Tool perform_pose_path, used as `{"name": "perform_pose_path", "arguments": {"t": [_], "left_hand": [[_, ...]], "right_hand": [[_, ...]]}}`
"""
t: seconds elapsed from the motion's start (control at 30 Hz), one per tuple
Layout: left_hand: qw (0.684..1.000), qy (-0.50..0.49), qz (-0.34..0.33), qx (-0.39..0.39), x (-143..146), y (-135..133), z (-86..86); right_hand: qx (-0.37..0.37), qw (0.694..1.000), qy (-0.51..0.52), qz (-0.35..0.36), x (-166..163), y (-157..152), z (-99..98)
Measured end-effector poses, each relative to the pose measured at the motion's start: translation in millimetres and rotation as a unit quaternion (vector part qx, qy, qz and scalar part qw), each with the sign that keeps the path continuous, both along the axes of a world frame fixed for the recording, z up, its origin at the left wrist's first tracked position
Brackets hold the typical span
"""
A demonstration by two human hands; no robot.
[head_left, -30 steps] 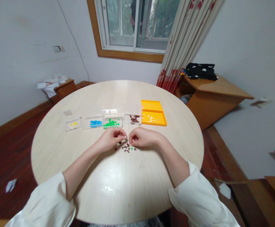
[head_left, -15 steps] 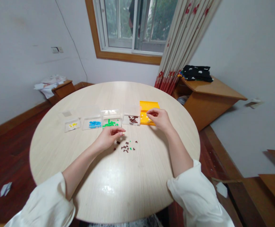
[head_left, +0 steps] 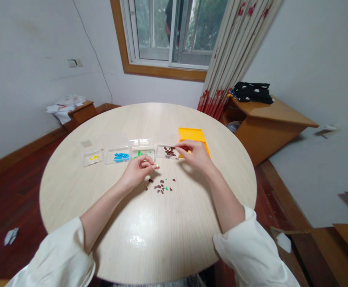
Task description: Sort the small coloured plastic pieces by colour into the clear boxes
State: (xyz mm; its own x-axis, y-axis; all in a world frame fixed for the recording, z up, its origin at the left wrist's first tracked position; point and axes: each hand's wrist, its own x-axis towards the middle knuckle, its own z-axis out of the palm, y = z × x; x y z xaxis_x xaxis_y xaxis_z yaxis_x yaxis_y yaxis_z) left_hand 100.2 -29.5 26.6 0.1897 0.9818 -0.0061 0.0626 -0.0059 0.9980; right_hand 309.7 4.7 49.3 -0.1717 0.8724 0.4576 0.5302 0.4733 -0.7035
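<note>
My left hand (head_left: 138, 170) rests on the round table (head_left: 150, 235) with thumb and fingers pinched on a tiny pale piece I cannot name. It lies just left of a scatter of small brown and green pieces (head_left: 161, 186). My right hand (head_left: 194, 154) hovers with curled fingers by the clear box of brown pieces (head_left: 168, 151) and covers the near part of the orange tray (head_left: 192, 133). What those fingers hold, if anything, is hidden.
Three more clear boxes stand in a row: green pieces (head_left: 141, 152), blue pieces (head_left: 117, 155), yellow pieces (head_left: 92, 158). A wooden desk (head_left: 269, 119) with dark cloth stands at the right, a curtain (head_left: 230, 52) behind, a low cabinet with papers (head_left: 72, 107) at the left.
My right hand left the scattered pieces, went out to the orange tray, and has now drawn back leftward beside the brown-piece box. My left hand has stayed pinched in about the same place.
</note>
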Motion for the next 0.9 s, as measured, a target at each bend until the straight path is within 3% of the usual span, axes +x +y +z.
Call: {"name": "perform_pose_path", "arguments": {"t": [0.07, 0.17, 0.43, 0.57, 0.67, 0.77, 0.9], "left_hand": [[1.0, -0.002, 0.003, 0.005, 0, 0, 0.0], [1.0, -0.008, -0.001, 0.01, 1, 0, -0.3], [1.0, 0.01, -0.004, 0.027, -1, 2, -2.8], [0.998, 0.032, -0.019, 0.047, 1, 2, -3.2], [0.988, 0.125, -0.037, 0.082, 2, 0, -2.3], [0.961, 0.23, -0.078, 0.133, 2, -4, -0.3], [0.932, 0.283, -0.131, 0.182, 1, -7, 2.1]], "right_hand": [[-0.026, 0.993, -0.029, 0.107, -17, -9, 0.3], [-0.05, 0.981, -0.05, 0.18, -34, -18, -4.1], [-0.014, 0.984, -0.049, 0.171, -40, -19, -8.3], [0.007, 0.992, -0.065, 0.106, -29, -13, -3.5], [0.011, 0.995, -0.095, 0.005, -13, -3, -3.4], [0.013, 0.983, -0.146, -0.11, 5, 8, -7.0], [-0.018, 0.96, -0.187, -0.208, 25, 18, -13.7]]}}
